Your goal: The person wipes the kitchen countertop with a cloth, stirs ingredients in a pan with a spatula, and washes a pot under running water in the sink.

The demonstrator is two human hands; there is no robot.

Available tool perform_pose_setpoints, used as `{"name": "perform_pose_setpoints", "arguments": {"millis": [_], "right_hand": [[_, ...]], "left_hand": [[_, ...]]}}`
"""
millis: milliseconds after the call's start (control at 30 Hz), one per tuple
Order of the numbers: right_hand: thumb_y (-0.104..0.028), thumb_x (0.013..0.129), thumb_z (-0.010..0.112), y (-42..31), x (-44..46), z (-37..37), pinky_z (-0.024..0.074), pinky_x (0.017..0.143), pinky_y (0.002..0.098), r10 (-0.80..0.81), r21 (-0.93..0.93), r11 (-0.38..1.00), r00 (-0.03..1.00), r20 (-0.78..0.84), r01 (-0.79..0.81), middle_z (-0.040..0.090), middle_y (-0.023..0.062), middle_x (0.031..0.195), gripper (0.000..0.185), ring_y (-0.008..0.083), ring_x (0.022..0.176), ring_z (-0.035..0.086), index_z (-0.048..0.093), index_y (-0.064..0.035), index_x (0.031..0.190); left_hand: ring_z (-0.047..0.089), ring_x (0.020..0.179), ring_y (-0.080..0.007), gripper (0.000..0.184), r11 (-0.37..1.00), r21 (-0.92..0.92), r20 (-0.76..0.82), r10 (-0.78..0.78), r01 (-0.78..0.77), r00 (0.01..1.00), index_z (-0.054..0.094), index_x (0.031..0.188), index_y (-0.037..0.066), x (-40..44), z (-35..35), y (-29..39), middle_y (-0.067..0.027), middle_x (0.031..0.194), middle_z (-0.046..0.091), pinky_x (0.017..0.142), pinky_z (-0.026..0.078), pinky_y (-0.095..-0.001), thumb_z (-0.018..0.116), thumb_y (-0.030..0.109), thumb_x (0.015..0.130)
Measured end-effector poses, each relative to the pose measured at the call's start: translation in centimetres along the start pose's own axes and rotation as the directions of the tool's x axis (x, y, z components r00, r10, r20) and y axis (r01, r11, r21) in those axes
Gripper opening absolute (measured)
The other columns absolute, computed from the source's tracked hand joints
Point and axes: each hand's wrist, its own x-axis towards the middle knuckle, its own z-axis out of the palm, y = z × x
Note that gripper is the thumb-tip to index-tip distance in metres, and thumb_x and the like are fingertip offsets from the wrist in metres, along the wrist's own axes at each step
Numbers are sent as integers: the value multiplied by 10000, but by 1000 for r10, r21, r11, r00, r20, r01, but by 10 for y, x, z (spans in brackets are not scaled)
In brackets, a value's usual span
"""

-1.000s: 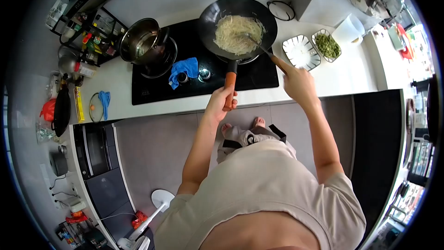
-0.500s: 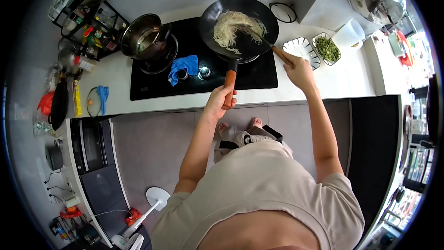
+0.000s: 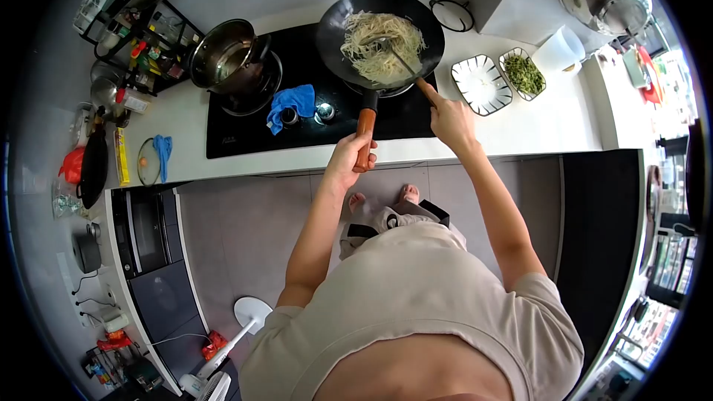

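Note:
A black wok (image 3: 334, 52) sits on the right burner, holding a heap of pale thin shreds (image 3: 382, 59). My left hand (image 3: 349, 160) is wrapped round the wok's orange-brown wooden handle (image 3: 366, 122). With my right hand (image 3: 453, 122) I grip the wooden handle of a spatula (image 3: 402, 63). Its metal shaft slants across the wok, and its head is partly covered by the shreds. A white dish with dark stripes (image 3: 483, 85) stands just right of my right hand. Beside it is a similar dish of chopped greens (image 3: 523, 74).
On the left burner stands a steel pot (image 3: 223, 56). A blue cloth (image 3: 293, 104) lies on the black cooktop (image 3: 245, 134) near the knobs. A spice rack (image 3: 148, 52), glass lid (image 3: 148, 163) and yellow box (image 3: 121, 156) line the left. A white jug (image 3: 558, 50) stands right.
My right hand has moved left and nearer to me, drawing the spatula through the shreds. The heap has spread toward the wok's near side. My left hand still holds the wok handle.

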Motion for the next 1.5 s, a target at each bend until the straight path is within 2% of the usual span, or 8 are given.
{"name": "perform_pose_setpoints", "arguments": {"millis": [300, 567, 700, 800, 1033, 1200, 1433, 1500], "right_hand": [[-83, 819, 514, -16, -12, -35, 494, 620, 459, 115, -120, 988, 980, 161, -96, 637, 165, 717, 535, 367, 672, 620, 485, -272, 1319], [-43, 783, 573, -14, -75, -131, 493, 713, 405, 115, 100, 985, 970, 213, -139, 660, 170, 813, 460, 345, 749, 633, 585, -156, 1229], [-92, 801, 554, -15, -56, -88, 488, 714, 437, 99, 20, 994, 971, 219, -106, 645, 194, 787, 457, 367, 740, 624, 564, -198, 1246], [-136, 806, 552, 6, -11, -25, 492, 698, 457, 134, 43, 990, 989, 57, -136, 642, 208, 782, 464, 383, 739, 619, 546, -221, 1262], [-155, 827, 538, -1, 32, -13, 513, 695, 461, 120, 64, 991, 992, -50, -116, 654, 204, 795, 492, 381, 762, 641, 499, -293, 1297], [-112, 818, 515, -16, 6, -1, 510, 655, 475, 65, -20, 998, 986, 153, -63, 648, 193, 759, 578, 374, 719, 636, 436, -342, 1342], [-97, 815, 529, -5, 13, 6, 507, 653, 455, 130, 44, 990, 990, 61, -133, 645, 170, 738, 582, 350, 679, 629, 464, -374, 1322], [-80, 818, 485, -3, 7, -2, 508, 639, 443, 21, -40, 999, 998, 66, -18, 641, 166, 714, 577, 344, 699, 643, 471, -374, 1315]], "left_hand": [[522, 588, -139, 233, 1000, -26, -16, -3, 2, 1000, 535, 1020, 36, 0, 2, 0, -51, 808, 533, 490, 422, -242, 591, 228, 901], [521, 611, -143, 274, 999, -33, 3, -7, 7, 1000, 521, 1063, 18, 0, 0, -1, -54, 822, 519, 501, 431, -242, 583, 233, 905], [523, 614, -141, 270, 1000, -18, 23, 5, -5, 1000, 527, 1050, 20, -1, 0, 1, -55, 821, 524, 500, 429, -238, 585, 241, 905], [524, 616, -137, 264, 1000, -9, -11, -14, 14, 1000, 532, 1049, 32, 1, 0, 0, -52, 819, 526, 501, 427, -238, 587, 247, 906], [525, 612, -133, 265, 1000, 3, -16, -1, 1, 1000, 534, 1055, 29, 0, 1, 0, -52, 815, 531, 501, 428, -238, 573, 249, 914], [527, 613, -133, 268, 1000, -16, 5, 10, -10, 1000, 532, 1060, 21, -2, 1, 1, -54, 818, 533, 502, 430, -237, 573, 241, 911], [527, 615, -129, 246, 1000, -7, -10, 5, -5, 1000, 535, 1034, 33, -1, 1, -4, -51, 816, 533, 505, 433, -230, 576, 240, 909], [527, 615, -128, 248, 1000, -20, 8, 11, -11, 1000, 533, 1034, 30, -1, 0, -1, -52, 820, 533, 504, 433, -229, 575, 240, 909]]}}
